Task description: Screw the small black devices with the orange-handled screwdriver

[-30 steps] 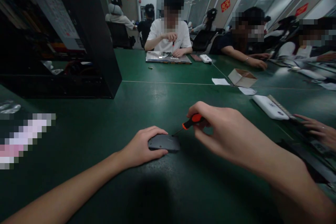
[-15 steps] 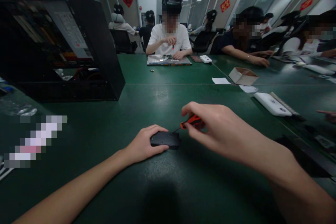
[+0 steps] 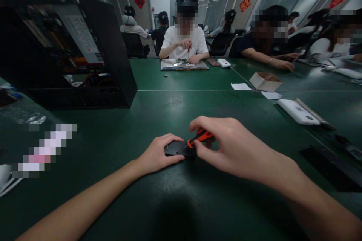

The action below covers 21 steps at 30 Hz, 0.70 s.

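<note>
A small dark flat device [image 3: 181, 149] lies on the green table [image 3: 175, 109] in front of me. My left hand [image 3: 157, 154] grips its left end, thumb along the near edge and fingers curled over the top. My right hand [image 3: 223, 145] pinches a small screwdriver with an orange and black handle [image 3: 199, 137]. Its thin shaft slants down to the left, with the tip resting on the top of the device.
An open black computer case [image 3: 85, 49] stands at the back left. A white device [image 3: 298, 112], a cardboard box [image 3: 266, 81] and paper slips [image 3: 240, 86] lie to the right, with a dark flat part [image 3: 328, 162] nearer. Other people work at the far side.
My right hand has moved left and down, bringing the screwdriver tip from the device's right edge onto its top. My left hand keeps its hold. The view has shifted slightly.
</note>
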Motion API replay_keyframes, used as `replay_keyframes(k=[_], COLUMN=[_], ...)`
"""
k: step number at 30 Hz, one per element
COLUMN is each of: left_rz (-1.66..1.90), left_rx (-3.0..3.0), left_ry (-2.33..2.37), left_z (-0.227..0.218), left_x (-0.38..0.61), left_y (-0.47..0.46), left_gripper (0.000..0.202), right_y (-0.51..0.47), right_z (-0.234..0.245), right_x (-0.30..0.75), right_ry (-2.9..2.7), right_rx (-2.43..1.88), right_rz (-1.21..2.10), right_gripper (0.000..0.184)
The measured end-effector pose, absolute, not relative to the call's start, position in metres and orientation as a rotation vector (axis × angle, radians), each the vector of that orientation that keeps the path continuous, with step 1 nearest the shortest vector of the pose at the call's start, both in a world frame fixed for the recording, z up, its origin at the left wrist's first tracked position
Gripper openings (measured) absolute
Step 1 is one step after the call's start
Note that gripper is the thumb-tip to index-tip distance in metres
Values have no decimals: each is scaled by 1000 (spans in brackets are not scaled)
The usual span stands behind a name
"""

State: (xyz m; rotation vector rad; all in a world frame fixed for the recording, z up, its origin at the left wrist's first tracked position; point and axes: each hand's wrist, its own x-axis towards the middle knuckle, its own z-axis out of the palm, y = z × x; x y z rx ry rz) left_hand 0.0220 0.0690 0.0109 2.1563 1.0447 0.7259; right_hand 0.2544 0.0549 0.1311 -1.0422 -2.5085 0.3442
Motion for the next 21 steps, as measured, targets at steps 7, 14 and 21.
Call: replay_keyframes(k=[7, 14, 21], left_rz=[735, 737, 844], left_rx=[2155, 2181, 2301], left_ry=[1033, 1060, 1017], left_z=[11, 12, 14], left_x=[24, 22, 20], left_y=[70, 69, 62], left_gripper=[39, 39, 38], right_y=[52, 46, 49], right_z=[132, 129, 130], right_x=[252, 254, 264], right_ry=[-2572, -2532, -2718], right_rx=[-992, -937, -1171], right_rz=[275, 327, 134], right_gripper=[6, 33, 15])
